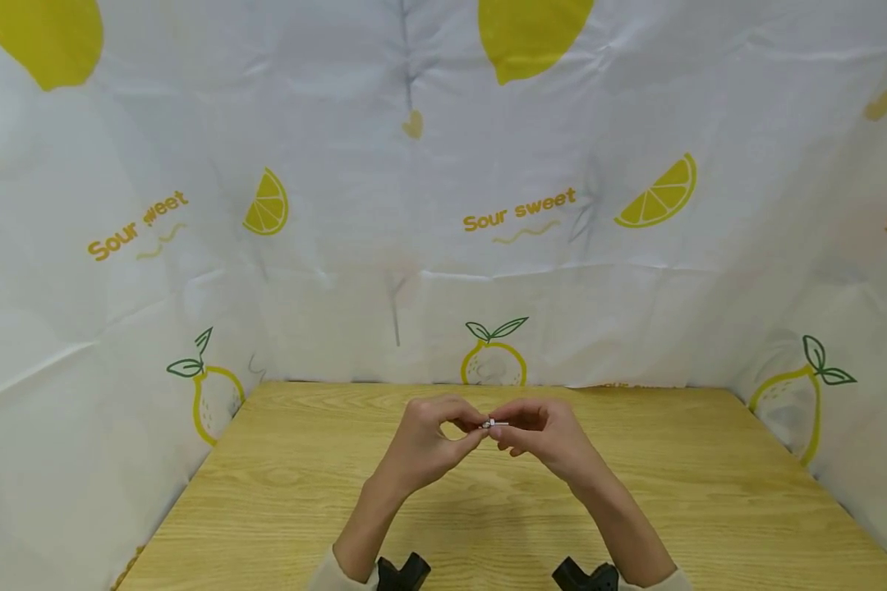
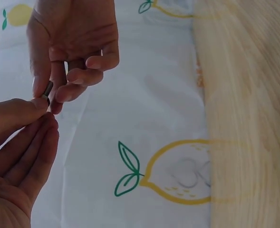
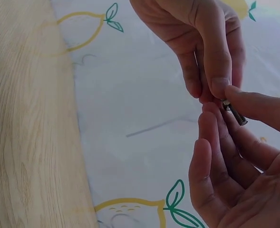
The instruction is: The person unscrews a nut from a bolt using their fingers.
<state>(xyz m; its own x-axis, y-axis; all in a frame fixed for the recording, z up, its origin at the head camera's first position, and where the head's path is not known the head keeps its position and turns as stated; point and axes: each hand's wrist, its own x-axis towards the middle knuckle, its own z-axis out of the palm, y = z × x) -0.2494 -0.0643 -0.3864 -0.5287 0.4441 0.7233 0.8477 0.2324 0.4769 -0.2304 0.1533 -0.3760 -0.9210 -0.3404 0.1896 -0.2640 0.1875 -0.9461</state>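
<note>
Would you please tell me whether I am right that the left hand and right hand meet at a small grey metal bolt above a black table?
Not quite: the head view shows a yellowish wood-grain table. The left hand and right hand meet at the small grey metal bolt.

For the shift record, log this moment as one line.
left hand: pinches metal bolt | right hand: pinches same bolt | bolt: free end toward right palm | place: over wooden table
</note>
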